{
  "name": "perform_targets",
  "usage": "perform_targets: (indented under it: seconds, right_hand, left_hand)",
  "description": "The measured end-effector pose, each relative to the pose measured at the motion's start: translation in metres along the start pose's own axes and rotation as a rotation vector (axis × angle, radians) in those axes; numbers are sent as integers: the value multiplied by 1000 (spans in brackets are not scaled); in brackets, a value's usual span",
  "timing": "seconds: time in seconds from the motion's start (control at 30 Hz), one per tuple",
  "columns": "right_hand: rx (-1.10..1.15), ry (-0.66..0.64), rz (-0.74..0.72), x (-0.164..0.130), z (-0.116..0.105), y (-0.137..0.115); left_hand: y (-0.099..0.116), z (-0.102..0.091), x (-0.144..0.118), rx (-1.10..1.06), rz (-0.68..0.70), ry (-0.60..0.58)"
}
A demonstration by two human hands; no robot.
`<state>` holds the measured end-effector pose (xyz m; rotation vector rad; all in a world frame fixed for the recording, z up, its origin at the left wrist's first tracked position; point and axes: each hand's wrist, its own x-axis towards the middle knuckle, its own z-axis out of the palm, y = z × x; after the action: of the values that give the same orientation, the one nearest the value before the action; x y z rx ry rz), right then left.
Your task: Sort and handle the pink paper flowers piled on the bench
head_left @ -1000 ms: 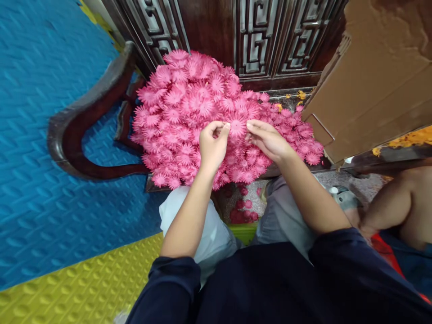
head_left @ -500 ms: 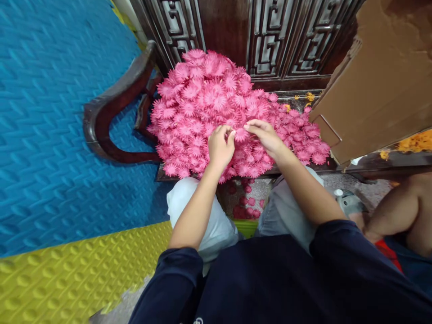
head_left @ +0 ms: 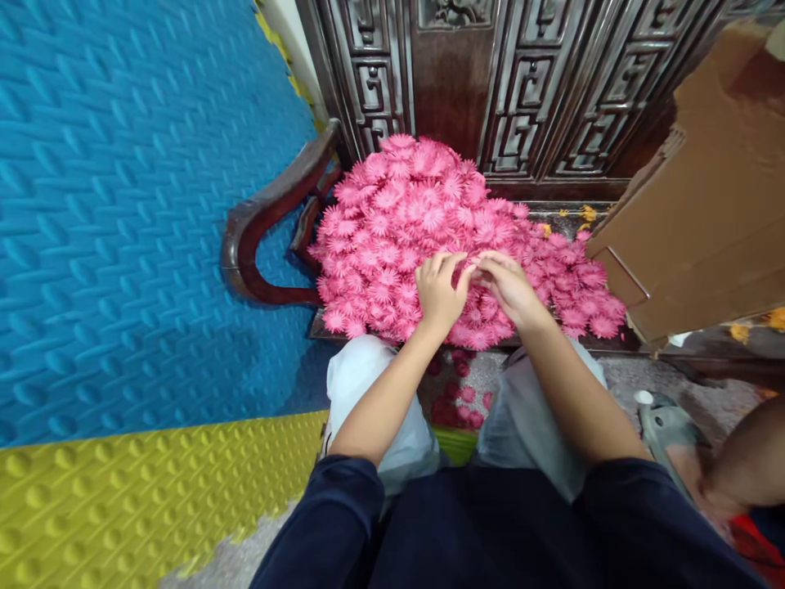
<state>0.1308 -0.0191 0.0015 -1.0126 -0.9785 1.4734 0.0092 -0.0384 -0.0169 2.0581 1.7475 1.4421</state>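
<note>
The left hand (head_left: 440,288) and right hand (head_left: 510,286) are half-curled, fingertips close together; the fingers hide what lies between, so I can't tell whether either grips anything. Pink flowers (head_left: 392,233) heap beneath and beyond them. Farther right, a box (head_left: 705,229) runs out of view.

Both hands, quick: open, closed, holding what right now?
Left hand: fingers curled, in front of pink flowers; can't tell if holding one.
Right hand: fingers bent toward the left hand; any hold can't be told.
</note>
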Motion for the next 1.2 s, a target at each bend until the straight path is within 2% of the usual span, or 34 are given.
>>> perform_targets:
  seconds: [0.2,0.47,0.63,0.87,0.97,1.2]
  right_hand:
    - [-51,-4,-30,5,-5,3]
    - [-24,4,21,8,-8,3]
    - [-5,-57,17,6,-12,-1]
    - [-16,-91,-7,10,-16,-3]
    - [-25,-106,11,11,-17,-5]
    - [-41,-125,24,10,-16,-5]
  left_hand:
    - [-2,2,2,-108,-36,9]
    - [1,4,8,-207,-47,45]
    - [1,4,14,-372,-91,72]
    - [-7,5,22,-755,-230,-93]
    - [-5,2,23,-787,-281,-136]
    - [-6,1,20,-756,-249,-127]
